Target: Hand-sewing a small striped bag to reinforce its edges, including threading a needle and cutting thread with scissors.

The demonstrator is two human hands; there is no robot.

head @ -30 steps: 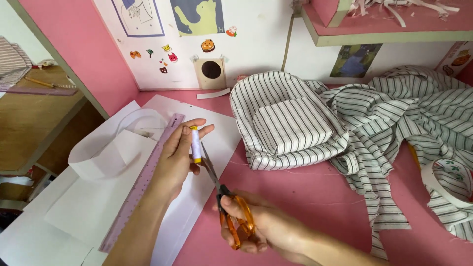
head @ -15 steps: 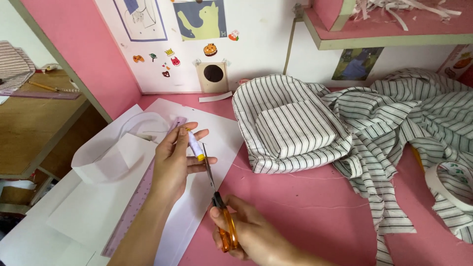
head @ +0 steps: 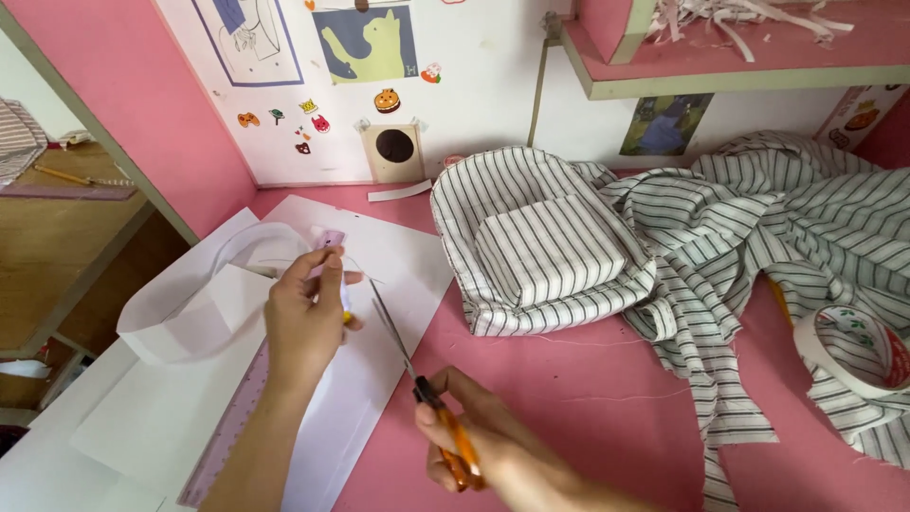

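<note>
My left hand (head: 305, 322) rests on a white paper sheet (head: 379, 374) and holds a small pen with a yellow band (head: 341, 292), lying over a purple ruler (head: 232, 431). My right hand (head: 479, 453) grips orange-handled scissors (head: 417, 384); their blades point up-left across the paper, close beside my left fingers. A folded white paper shape (head: 194, 318) lies just left of my left hand.
A striped fabric backpack (head: 540, 237) and loose striped cloth (head: 758, 246) cover the pink table (head: 578, 398) to the right. A tape roll (head: 853, 351) sits at the right edge. A white wall with stickers (head: 313, 114) and a shelf (head: 739, 76) stand behind.
My left hand has closed more around the pen and turned on its side. The scissors have slid further up along the paper.
</note>
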